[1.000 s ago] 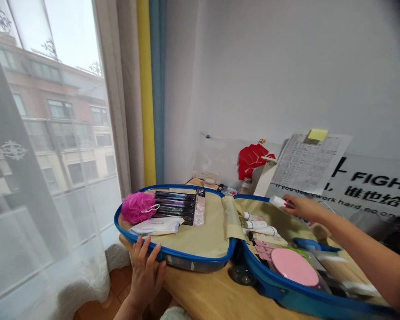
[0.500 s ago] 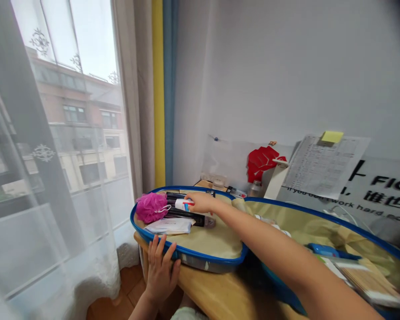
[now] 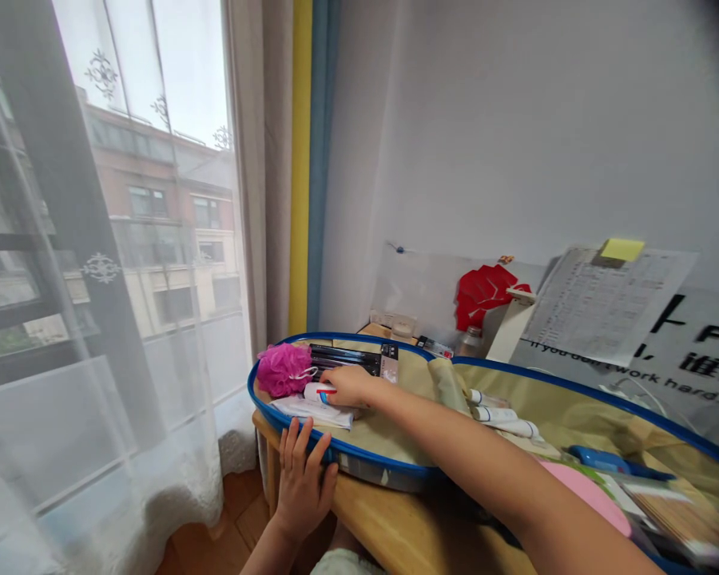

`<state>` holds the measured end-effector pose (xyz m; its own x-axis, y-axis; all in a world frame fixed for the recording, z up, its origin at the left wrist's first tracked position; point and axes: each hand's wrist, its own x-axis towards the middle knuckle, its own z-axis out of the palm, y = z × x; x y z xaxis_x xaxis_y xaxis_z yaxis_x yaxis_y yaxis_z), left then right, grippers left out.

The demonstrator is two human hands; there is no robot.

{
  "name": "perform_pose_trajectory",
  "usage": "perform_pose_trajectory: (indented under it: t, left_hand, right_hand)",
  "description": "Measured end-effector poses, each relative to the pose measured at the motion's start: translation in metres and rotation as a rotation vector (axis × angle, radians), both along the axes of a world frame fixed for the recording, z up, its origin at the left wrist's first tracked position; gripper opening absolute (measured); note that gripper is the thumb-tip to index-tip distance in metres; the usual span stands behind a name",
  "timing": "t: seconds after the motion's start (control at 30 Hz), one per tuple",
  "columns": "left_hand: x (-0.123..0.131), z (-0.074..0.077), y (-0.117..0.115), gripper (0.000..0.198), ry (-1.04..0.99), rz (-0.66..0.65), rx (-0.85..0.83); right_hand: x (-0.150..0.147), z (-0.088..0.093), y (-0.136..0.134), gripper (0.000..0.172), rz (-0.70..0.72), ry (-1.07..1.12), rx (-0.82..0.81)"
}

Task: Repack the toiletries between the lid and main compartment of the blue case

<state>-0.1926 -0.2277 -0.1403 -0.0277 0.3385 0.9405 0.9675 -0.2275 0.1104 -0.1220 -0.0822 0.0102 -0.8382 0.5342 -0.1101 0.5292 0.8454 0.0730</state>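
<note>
Our right hand (image 3: 351,386) is closed around a white tube (image 3: 317,392) with red and blue markings, its fingers wrapped over the barrel, and the arm reaches across our body because the tube is over the far half of the open travel case (image 3: 371,469). The tube sits low against a flat white packet (image 3: 311,411), though we cannot tell whether they touch. Our left hand (image 3: 303,489) stays open, fingers spread against the case's blue rim, probably bracing the case on the wooden table (image 3: 383,527). Beside the tube, a pink mesh bath puff (image 3: 283,370) and a pack of black brushes (image 3: 351,359) fill the top of that half, while three small white tubes (image 3: 494,413) lie side by side in the nearer half, grouped like with like
</note>
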Motion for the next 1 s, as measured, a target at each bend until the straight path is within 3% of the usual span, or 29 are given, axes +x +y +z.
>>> perform_pose_trajectory:
  t: [0.43, 0.57, 0.67, 0.77, 0.9, 1.0]
  left_hand:
    - [0.000, 0.005, 0.000, 0.057, 0.015, -0.012, 0.010]
    - [0.000, 0.004, 0.001, 0.058, 0.017, -0.003, 0.017]
    - [-0.001, 0.003, 0.000, 0.060, 0.026, 0.008, 0.009]
    - [-0.001, 0.003, 0.000, 0.060, 0.027, 0.005, 0.010]
    - [-0.001, 0.003, 0.000, 0.059, 0.013, -0.011, 0.013]
    - [-0.002, 0.003, 0.000, 0.060, 0.011, -0.025, 0.018]
  right_hand:
    - [-0.005, -0.011, -0.006, 0.042, -0.012, 0.023, 0.032]
    - [-0.003, -0.006, -0.003, 0.049, 0.007, 0.033, -0.010]
    - [0.006, 0.010, 0.004, 0.051, 0.003, 0.070, -0.033]
    - [0.031, 0.039, 0.013, 0.037, -0.026, 0.144, -0.032]
    - [0.094, 0.084, 0.019, 0.038, -0.084, 0.271, -0.017]
    - [0.156, 0.103, 0.020, 0.038, -0.147, 0.332, -0.027]
